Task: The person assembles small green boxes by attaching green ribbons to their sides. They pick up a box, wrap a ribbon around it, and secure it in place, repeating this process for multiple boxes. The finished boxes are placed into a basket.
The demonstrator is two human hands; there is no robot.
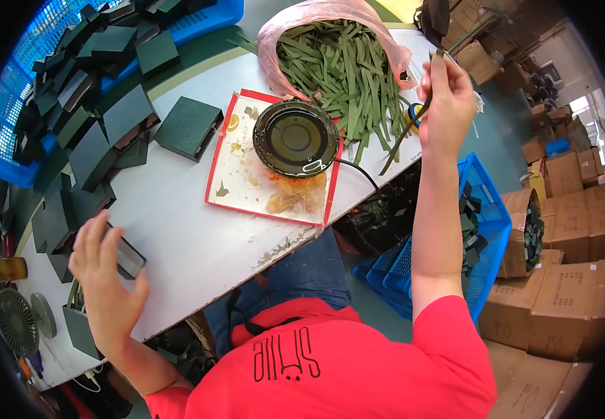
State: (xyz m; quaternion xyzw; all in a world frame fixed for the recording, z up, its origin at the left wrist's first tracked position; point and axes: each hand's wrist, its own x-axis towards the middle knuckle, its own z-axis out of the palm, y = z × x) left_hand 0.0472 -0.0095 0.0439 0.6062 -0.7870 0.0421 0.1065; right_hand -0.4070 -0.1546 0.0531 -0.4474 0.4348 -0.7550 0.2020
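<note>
1. The right hand is raised beyond the round black glue pot, fingers pinched narrowly on a dark green strip
2. The strip's long axis runs diagonally: its upper end sits in the fingers, its free lower end points down and back toward the pot's right side, hanging just off the white table edge
3. The left hand lies well to the near left of the pot, fingers spread wide and resting on a small dark box that lies flat on the table
4. The pot stands on a red-edged tray smeared with amber glue; a black cord leaves the pot on its right
5. Just behind the pot a pink plastic bag lies open, full of loose green strips that spill toward the pot
6. Far left of the pot, a blue crate holds a heap of dark green boxes, with more stacked on the table beside it
7. Right of the pot, below the table, a second blue crate holds dark pieces
</note>
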